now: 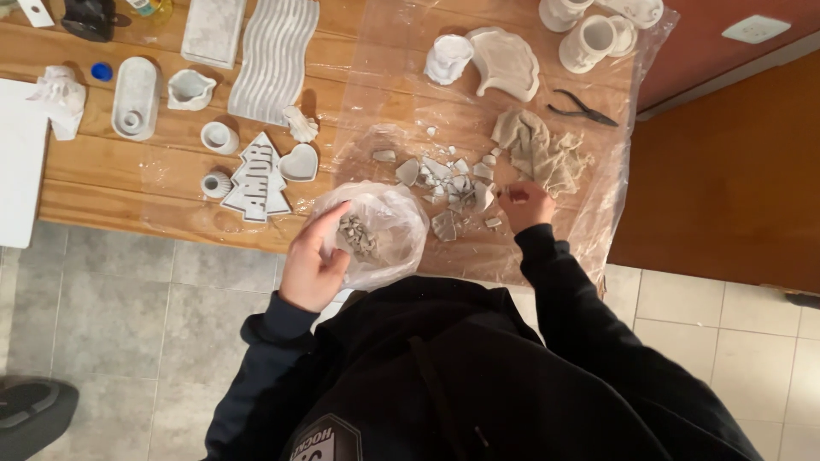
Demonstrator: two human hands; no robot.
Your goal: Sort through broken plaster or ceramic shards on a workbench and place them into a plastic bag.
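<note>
Fingers of the left hand (314,260) are gripping the clear plastic bag (380,235) of fragments at the table (111,201) edge, while the right hand (523,205), fingers pinched together, is reaching among white broken pieces (448,179) just beside the bag.

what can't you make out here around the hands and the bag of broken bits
Head view only:
- right hand: fingertips blurred, so any shard pinched is unclear.
- clear plastic bag: lower part hidden by the left hand and dark hoodie.
- white moulds: cut off by the top edge.
</note>
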